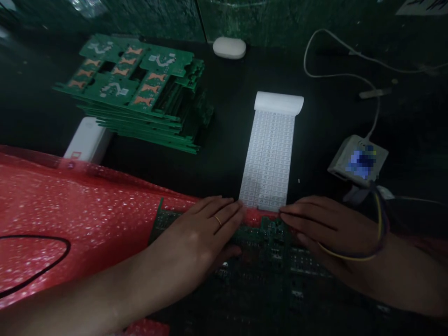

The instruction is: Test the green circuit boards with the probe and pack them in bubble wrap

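A dark green circuit board (269, 261) lies in front of me on red bubble wrap (70, 210). My left hand (199, 233) rests flat on the board's far left part, fingers stretched out, a ring on one finger. My right hand (325, 228) lies on the board's far right part, fingers extended toward the left, with a wire loop at the wrist. Both sets of fingertips reach the near end of a white label strip (269, 154) that runs away from me to its roll (279, 101).
A stack of green circuit boards (136, 88) stands at the back left, beside a white box (87, 140). A small white device (357, 161) with cables sits at the right. A white oval case (229, 47) lies at the back. A black cable (35, 266) crosses the bubble wrap.
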A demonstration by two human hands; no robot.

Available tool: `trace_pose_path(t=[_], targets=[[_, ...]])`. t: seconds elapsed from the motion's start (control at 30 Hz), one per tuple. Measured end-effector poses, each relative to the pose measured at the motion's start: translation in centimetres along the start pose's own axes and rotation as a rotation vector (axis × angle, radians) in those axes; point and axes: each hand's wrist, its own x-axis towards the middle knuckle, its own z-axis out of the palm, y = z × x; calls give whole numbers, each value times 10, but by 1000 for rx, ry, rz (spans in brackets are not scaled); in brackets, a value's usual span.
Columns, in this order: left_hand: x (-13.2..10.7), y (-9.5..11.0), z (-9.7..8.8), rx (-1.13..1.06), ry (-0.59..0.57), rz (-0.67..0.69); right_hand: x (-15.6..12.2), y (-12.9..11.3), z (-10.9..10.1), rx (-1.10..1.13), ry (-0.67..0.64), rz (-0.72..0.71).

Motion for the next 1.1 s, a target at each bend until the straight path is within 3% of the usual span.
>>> trace_pose_path(t=[0.43, 0.7, 0.87, 1.1], targets=[[1, 1, -1, -2, 7, 10, 4, -11, -2, 5, 6, 66], [0, 1, -1, -65, 24, -11, 7, 5, -4, -174, 12, 53], [1, -1, 0, -126, -10, -54, 17, 13, -11, -257, -85, 89], [4, 0, 3, -234, -2, -79, 28, 27, -2, -206, -110, 162]])
